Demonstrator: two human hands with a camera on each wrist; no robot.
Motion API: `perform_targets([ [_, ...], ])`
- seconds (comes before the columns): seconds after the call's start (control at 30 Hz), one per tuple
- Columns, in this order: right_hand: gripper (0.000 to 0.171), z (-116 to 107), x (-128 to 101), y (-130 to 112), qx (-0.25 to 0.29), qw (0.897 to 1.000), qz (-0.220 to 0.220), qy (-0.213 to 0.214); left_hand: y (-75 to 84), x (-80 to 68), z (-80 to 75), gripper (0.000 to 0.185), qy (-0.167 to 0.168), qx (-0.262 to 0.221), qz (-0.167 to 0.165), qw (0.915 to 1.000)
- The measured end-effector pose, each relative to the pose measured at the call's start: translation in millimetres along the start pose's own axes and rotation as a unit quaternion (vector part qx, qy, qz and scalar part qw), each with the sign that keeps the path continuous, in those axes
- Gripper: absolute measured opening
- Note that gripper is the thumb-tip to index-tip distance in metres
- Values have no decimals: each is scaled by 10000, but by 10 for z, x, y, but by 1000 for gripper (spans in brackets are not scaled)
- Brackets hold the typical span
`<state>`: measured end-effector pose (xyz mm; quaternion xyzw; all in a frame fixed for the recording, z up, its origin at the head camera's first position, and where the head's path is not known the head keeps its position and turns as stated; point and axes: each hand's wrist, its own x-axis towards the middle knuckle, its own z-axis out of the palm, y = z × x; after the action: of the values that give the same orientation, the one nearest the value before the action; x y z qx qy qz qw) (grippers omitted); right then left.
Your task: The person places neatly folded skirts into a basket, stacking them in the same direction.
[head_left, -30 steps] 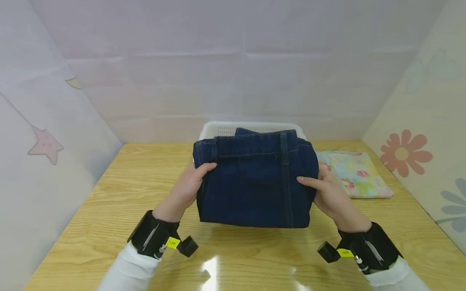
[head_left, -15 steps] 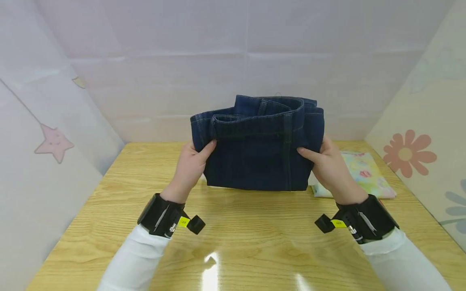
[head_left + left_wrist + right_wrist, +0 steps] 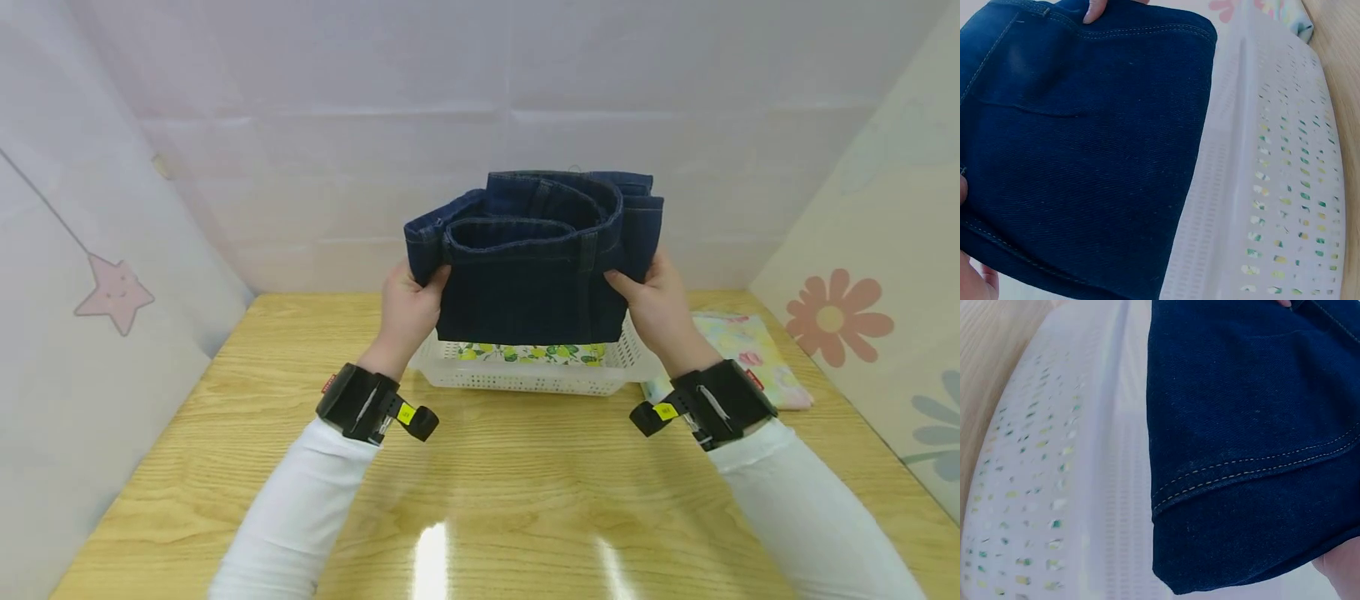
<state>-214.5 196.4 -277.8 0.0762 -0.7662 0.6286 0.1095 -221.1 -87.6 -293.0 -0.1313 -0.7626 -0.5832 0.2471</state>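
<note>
Folded dark-blue denim jeans [image 3: 525, 296], waistband upward, hang over a white perforated plastic basket [image 3: 517, 379]. My left hand [image 3: 408, 310] grips their left side, thumb in front. At the other side my right hand [image 3: 660, 310] holds them the same way. Inside the basket lies a cloth with a yellow lemon and green leaf print [image 3: 532, 353], mostly hidden behind the jeans. In the left wrist view the lower edge of the jeans [image 3: 1104, 156] hangs beside the basket wall [image 3: 1297, 206]. The right wrist view shows stitched seams on the denim [image 3: 1247, 412].
A folded pastel floral cloth [image 3: 750, 358] lies on the wooden table [image 3: 510, 475] to the right of the basket, partly behind my right hand. Pale fabric walls [image 3: 315, 167] stand at the back and both sides.
Both hands have lifted the jeans up and away from me, from in front of the basket to above it. The lemon-print cloth inside has come into view.
</note>
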Motion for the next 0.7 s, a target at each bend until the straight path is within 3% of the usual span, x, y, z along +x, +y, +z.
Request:
perform_targets([
  [0.13,50,-17,34,127,-110,9998,134,-139,-108,-3,60,12,-116,97,-50,9999],
  [0.3,60,-37,61,271,-309,9983,327,-373,-255,-20,123,18,-376,425,-330,9978],
  [0.57,67,15,170,497,-572,9924,835,-700,-482,86,178,26,-721,1180,-708,9879],
  [0.7,66,69,202,618,-1208,9840,1075,-741,-568,71,177,28,-867,1382,-844,9830],
])
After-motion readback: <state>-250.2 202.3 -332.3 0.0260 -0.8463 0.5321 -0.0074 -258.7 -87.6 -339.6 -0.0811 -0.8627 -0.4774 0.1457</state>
